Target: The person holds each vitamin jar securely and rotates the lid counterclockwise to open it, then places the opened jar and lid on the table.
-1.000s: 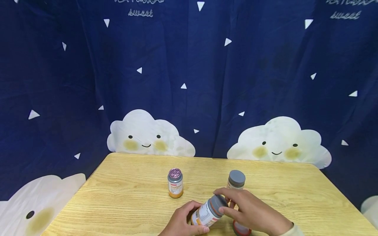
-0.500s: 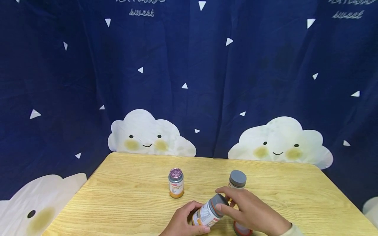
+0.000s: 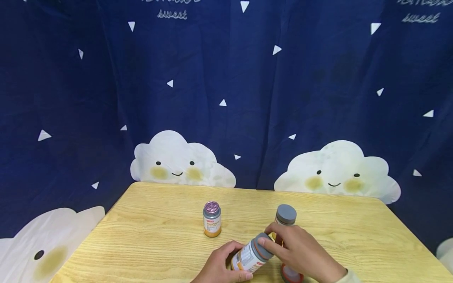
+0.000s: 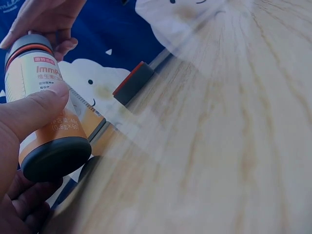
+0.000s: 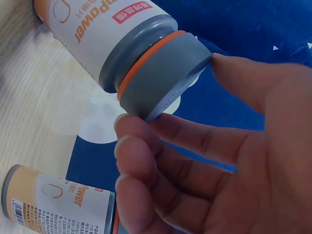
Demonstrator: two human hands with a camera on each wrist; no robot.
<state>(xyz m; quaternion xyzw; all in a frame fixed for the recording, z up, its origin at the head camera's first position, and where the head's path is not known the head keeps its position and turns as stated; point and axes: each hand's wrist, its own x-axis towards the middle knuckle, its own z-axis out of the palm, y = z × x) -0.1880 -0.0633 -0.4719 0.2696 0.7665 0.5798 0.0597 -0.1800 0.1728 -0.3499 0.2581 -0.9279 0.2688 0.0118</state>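
Note:
My left hand (image 3: pixel 223 265) grips a supplement bottle (image 3: pixel 245 257), white and orange with a printed label, tilted up toward the right above the table. My right hand (image 3: pixel 306 251) pinches the bottle's grey cap (image 5: pixel 165 73) between thumb and fingers. An orange ring shows between cap and bottle neck in the right wrist view. Behind the right hand stands a second bottle (image 3: pixel 286 215) with a grey cap, partly hidden by that hand. Below the same hand lies a loose grey cap (image 3: pixel 291 274) with a red-orange rim, inside facing up.
A third bottle (image 3: pixel 212 224), its mouth covered by a shiny purple foil seal, stands uncapped at left of centre. The wooden table (image 3: pixel 152 228) ends at a dark blue curtain (image 3: pixel 198 98) printed with clouds and triangles.
My right thumb has moved up over the cap and the forefinger has shifted right, turning about it. The left hand keeps its grip on the bottle.

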